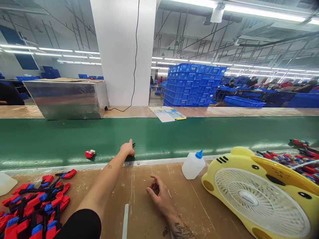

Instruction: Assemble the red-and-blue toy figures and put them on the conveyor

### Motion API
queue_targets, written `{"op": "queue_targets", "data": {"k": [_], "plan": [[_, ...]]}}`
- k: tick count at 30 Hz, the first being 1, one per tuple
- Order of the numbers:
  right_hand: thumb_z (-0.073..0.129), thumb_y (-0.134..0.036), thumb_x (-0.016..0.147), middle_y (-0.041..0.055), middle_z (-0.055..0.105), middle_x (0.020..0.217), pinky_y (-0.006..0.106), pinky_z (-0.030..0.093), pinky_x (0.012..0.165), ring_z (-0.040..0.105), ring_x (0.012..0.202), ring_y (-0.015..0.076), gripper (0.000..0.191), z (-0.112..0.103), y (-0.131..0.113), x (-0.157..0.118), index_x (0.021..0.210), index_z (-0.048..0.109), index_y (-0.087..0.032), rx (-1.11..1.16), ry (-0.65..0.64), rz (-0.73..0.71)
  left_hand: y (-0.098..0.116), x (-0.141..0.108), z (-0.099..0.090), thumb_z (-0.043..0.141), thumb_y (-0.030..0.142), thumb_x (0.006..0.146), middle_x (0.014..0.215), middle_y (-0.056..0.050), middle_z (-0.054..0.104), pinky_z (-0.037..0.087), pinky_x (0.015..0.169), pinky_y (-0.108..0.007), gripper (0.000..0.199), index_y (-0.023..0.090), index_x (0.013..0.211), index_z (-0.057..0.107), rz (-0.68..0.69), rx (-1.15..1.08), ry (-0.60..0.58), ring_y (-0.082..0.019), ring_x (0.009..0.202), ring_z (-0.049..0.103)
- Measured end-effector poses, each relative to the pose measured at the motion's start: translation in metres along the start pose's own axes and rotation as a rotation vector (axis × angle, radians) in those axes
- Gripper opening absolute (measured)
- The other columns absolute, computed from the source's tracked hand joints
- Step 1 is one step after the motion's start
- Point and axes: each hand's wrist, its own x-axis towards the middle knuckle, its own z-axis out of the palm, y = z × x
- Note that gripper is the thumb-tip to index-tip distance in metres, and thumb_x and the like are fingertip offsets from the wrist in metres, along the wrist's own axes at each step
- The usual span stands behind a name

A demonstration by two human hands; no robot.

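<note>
My left hand [128,148] reaches out over the near edge of the green conveyor belt [154,136]. Its fingers are wrapped round a small part; black prongs stick out on the right and a bit of red shows below. To the left on the belt lies a small red and white piece [90,153]. My right hand [159,196] hovers over the brown work surface [142,186], fingers loosely curled and apart, with nothing between them. A heap of red, blue and black parts [37,202] lies at the lower left.
A yellow fan [249,196] stands at the right, beside a white bottle with a blue cap [193,166]. More red and blue parts [286,161] lie behind it. Across the belt are a metal box [72,99], papers [168,114] and stacked blue crates [191,86].
</note>
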Motion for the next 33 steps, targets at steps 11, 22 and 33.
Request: {"op": "queue_targets", "data": {"k": [11,22,33], "plan": [[0.067,-0.057,0.081,0.0029,0.058,0.078,0.033,0.049,0.064,0.059,0.069,0.0216,0.053,-0.005,0.003,0.001,0.117,0.06,-0.019,0.112,0.093,0.063,-0.053,-0.087,0.017,0.071,0.041,0.078,0.132,-0.02,0.052,0.039,0.102,-0.041,0.081,0.019,0.148,0.038,0.247,0.041,0.22,-0.036,0.124,0.05],[0.059,-0.049,0.086,0.005,0.063,0.074,0.032,0.043,0.063,0.056,0.068,0.0211,0.031,0.068,-0.054,0.04,0.086,0.067,-0.018,-0.045,-0.234,-0.025,-0.276,-0.151,-0.057,0.064,0.036,0.094,0.113,-0.008,0.063,0.052,0.092,-0.044,0.025,0.016,0.108,0.064,-0.001,0.244,0.021,-0.023,0.103,0.061],[0.062,-0.02,0.084,0.0192,0.05,0.136,0.038,0.037,0.103,0.048,0.124,0.0297,0.055,0.236,-0.074,0.181,0.138,0.05,-0.014,-0.609,-0.366,-0.119,-0.209,-0.198,-0.014,0.063,0.012,0.076,0.11,-0.009,0.063,0.046,0.088,-0.034,0.015,0.019,0.087,0.07,0.645,0.166,-0.013,-0.026,0.102,0.058]]}}
